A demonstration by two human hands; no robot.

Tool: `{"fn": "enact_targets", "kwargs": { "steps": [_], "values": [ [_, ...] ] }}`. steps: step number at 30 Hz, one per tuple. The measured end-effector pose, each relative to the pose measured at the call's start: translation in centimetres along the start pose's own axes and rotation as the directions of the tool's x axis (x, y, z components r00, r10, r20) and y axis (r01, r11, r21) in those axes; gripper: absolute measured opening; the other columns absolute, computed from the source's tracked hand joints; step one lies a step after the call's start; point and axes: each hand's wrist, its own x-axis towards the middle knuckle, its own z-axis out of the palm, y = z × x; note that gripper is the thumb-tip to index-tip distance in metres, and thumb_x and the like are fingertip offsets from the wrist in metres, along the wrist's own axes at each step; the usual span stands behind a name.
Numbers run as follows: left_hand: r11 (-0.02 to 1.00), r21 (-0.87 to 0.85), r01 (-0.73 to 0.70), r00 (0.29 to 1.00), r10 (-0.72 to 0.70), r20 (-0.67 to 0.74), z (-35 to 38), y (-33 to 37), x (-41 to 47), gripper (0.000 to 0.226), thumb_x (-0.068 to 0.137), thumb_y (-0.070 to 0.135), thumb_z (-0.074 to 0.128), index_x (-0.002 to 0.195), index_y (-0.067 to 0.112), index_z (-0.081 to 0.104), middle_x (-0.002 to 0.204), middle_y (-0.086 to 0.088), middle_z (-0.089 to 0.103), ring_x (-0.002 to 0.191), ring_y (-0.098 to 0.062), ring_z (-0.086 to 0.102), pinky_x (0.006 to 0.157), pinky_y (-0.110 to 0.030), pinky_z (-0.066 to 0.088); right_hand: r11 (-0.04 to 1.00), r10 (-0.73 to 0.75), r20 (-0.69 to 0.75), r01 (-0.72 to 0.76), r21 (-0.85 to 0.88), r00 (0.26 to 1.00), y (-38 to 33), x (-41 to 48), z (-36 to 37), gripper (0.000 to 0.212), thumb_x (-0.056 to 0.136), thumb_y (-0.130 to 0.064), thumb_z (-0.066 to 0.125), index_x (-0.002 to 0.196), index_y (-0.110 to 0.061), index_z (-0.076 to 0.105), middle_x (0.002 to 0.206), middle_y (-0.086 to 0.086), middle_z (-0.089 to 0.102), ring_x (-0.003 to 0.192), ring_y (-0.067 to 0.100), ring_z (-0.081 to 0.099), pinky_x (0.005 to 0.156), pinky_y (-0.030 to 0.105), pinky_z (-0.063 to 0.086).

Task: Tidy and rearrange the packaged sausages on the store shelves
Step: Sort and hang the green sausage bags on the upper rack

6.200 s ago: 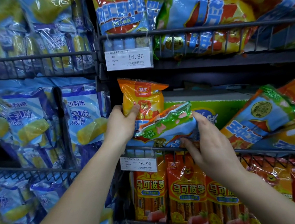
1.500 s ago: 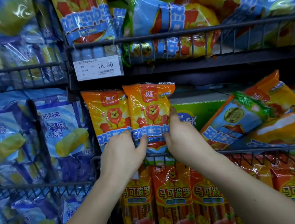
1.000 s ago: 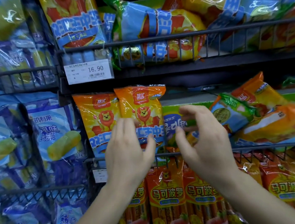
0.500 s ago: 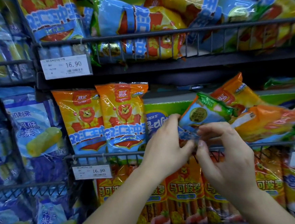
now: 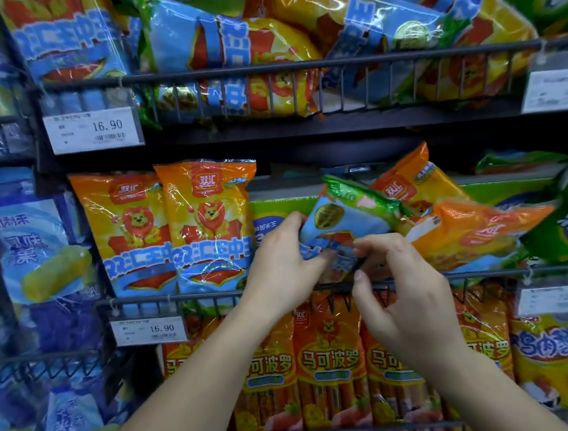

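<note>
Behind the middle shelf's wire rail (image 5: 180, 296), toward its left end, we see two orange lion packs (image 5: 208, 221) standing upright. Just above the rail's middle, our left hand (image 5: 280, 266) and right hand (image 5: 400, 287) both pinch a tilted blue-and-green sausage pack (image 5: 344, 217). Slumped orange packs (image 5: 474, 231) crowd it farther along the rail. Our fingers hide the pack's lower edge.

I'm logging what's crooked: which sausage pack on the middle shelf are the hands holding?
The tilted blue plastic pack with green top and gold seal, pinched by the left hand and right hand; the two orange lion packs leftward stand upright, untouched.
</note>
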Motion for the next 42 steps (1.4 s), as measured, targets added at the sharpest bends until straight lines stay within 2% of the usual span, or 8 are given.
{"fn": "enact_targets", "kwargs": {
  "steps": [7,11,18,21,25,28,34,42],
  "values": [
    [0.932,-0.347,0.106,0.972,-0.171,-0.162,-1.0,-0.5,-0.4,0.031,0.081,0.025,0.079,0.105,0.027,0.061,0.099,0.01,0.071,0.091,-0.009,0.068,0.072,-0.04,0.06,1.0,0.001,0.047,0.0,-0.01,0.999,0.0,0.3,-0.1,0.03,0.091,-0.025,0.051,0.117,-0.013,0.058,0.101,-0.005,0.062,0.086,0.008,0.062,0.067,0.028,0.053],
    [0.875,-0.478,0.079,0.959,-0.198,-0.203,-1.4,-0.2,-0.7,0.03,0.082,0.019,0.079,0.105,0.022,0.062,0.098,0.004,0.072,0.088,-0.01,0.07,0.058,-0.019,0.055,0.997,0.057,0.118,-0.061,0.038,0.991,-0.1,0.4,0.2,0.035,0.091,-0.03,0.05,0.124,-0.016,0.052,0.098,-0.008,0.057,0.081,0.003,0.059,0.066,0.028,0.053],
    [0.862,-0.506,-0.022,0.96,-0.123,-0.252,-1.7,-0.4,-1.7,0.03,0.082,0.017,0.079,0.105,0.027,0.062,0.1,0.008,0.072,0.095,-0.007,0.069,0.083,-0.03,0.057,0.986,0.142,0.205,-0.156,0.055,0.968,-0.3,0.0,1.1,0.046,0.091,-0.026,0.06,0.133,-0.018,0.044,0.115,-0.007,0.056,0.105,0.006,0.059,0.086,0.031,0.055],
    [0.823,-0.565,-0.049,0.959,-0.12,-0.257,-1.8,0.0,-1.9,0.032,0.082,0.016,0.079,0.107,0.025,0.063,0.103,0.005,0.073,0.098,-0.011,0.069,0.089,-0.039,0.057,0.985,0.152,0.185,-0.165,0.058,0.971,-0.9,0.4,0.9,0.049,0.089,-0.026,0.06,0.134,-0.016,0.045,0.118,-0.007,0.054,0.109,0.006,0.057,0.092,0.021,0.048],
    [0.772,-0.62,-0.138,0.951,-0.071,-0.301,-3.0,1.6,-1.6,0.03,0.081,0.014,0.077,0.106,0.022,0.063,0.102,0.004,0.074,0.099,-0.013,0.07,0.086,-0.036,0.058,0.987,0.114,0.111,-0.125,0.103,0.987,-2.2,1.5,0.4,0.049,0.088,-0.022,0.062,0.133,-0.011,0.046,0.121,-0.009,0.051,0.11,0.004,0.056,0.092,0.012,0.045],
    [0.747,-0.63,-0.213,0.944,-0.008,-0.329,-4.5,3.3,-1.2,0.029,0.082,0.01,0.075,0.102,0.026,0.063,0.096,0.009,0.075,0.095,-0.011,0.071,0.079,-0.027,0.057,0.987,0.081,0.067,-0.089,0.135,0.994,-2.9,2.3,-0.1,0.047,0.088,-0.02,0.063,0.131,-0.011,0.046,0.12,-0.008,0.051,0.109,0.006,0.058,0.088,0.021,0.052],
    [0.809,-0.509,-0.295,0.925,0.107,-0.366,-7.9,5.1,-0.9,0.034,0.081,0.007,0.078,0.11,0.02,0.065,0.097,0.005,0.075,0.092,-0.012,0.072,0.077,-0.029,0.058,0.986,0.046,-0.031,-0.04,0.16,0.998,-3.9,3.4,-0.9,0.042,0.089,-0.02,0.06,0.128,-0.009,0.047,0.117,-0.002,0.051,0.108,0.01,0.058,0.078,0.031,0.056],
    [0.98,0.134,-0.149,0.919,0.187,-0.348,-11.5,4.6,-1.6,0.045,0.061,0.04,0.083,0.102,0.039,0.063,0.089,0.016,0.07,0.087,-0.012,0.068,0.075,-0.043,0.056,0.977,0.077,-0.22,-0.03,0.209,0.973,-4.9,3.7,-1.9,0.046,0.082,-0.019,0.067,0.123,-0.007,0.049,0.119,0.003,0.05,0.109,0.019,0.055,0.091,0.033,0.05]
  ]
}}
